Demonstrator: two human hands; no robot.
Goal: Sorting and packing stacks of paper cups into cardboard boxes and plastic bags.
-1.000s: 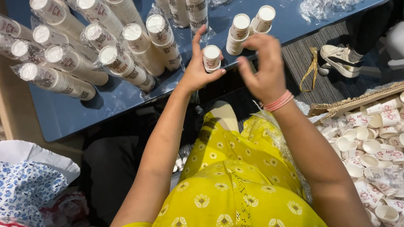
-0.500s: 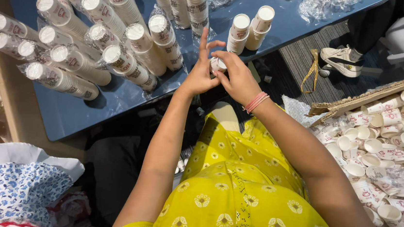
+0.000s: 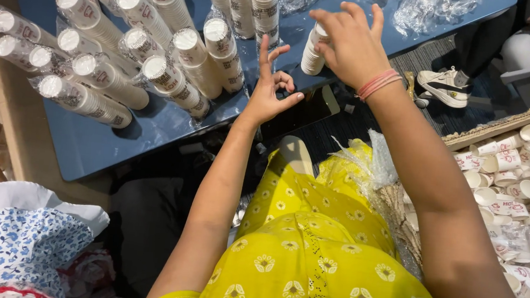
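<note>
Standing white paper-cup stack point(image 3: 312, 54) under right hand point(image 3: 352, 43), printed red.

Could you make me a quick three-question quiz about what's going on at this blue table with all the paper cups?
1. True or false: the right hand rests on a short upright cup stack on the blue table.
2. What does the left hand hold?
A. a cup
B. a plastic sleeve
C. nothing
3. How do the wrapped stacks on the table's left part lie, and where are the loose cups?

Key
1. True.
2. C: its fingers are spread and empty, over the table edge.
3. They lie on their sides in rows; the loose cups are heaped at the right, off the table.
</note>
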